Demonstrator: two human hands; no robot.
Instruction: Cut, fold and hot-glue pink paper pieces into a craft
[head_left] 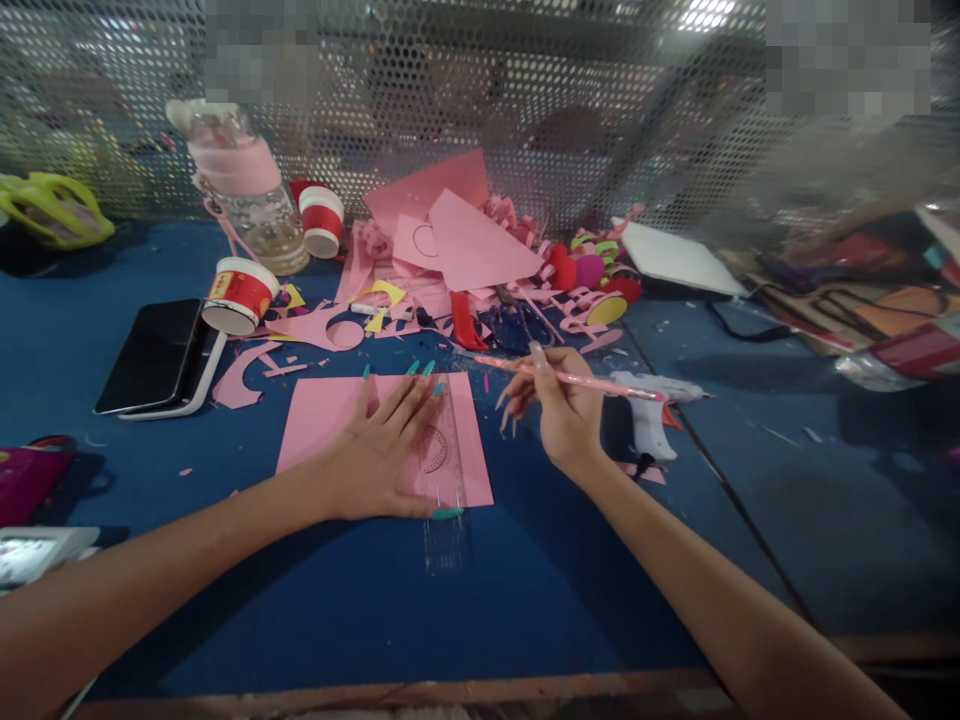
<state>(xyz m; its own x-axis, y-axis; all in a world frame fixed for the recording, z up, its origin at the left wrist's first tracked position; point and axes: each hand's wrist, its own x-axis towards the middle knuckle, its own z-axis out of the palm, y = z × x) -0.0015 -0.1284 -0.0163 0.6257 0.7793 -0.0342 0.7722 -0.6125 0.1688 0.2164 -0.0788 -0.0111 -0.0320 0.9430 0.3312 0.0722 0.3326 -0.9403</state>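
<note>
Left hand (382, 455) flat, fingers spread wide, pressing a clear ruler (448, 500) onto the pink paper sheet (315, 420) mid-desk (450, 600), in front of the scrap pile (465, 250); right hand (559, 415) just beside the sheet's right edge, fingers pinched on a pink pencil (600, 382), tip probably off the paper.

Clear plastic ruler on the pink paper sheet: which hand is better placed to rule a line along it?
Right, probably. The right hand grips a thin pink pencil, tip aimed toward the clear plastic ruler. The left hand lies flat, pinning ruler and pink paper sheet.
</note>
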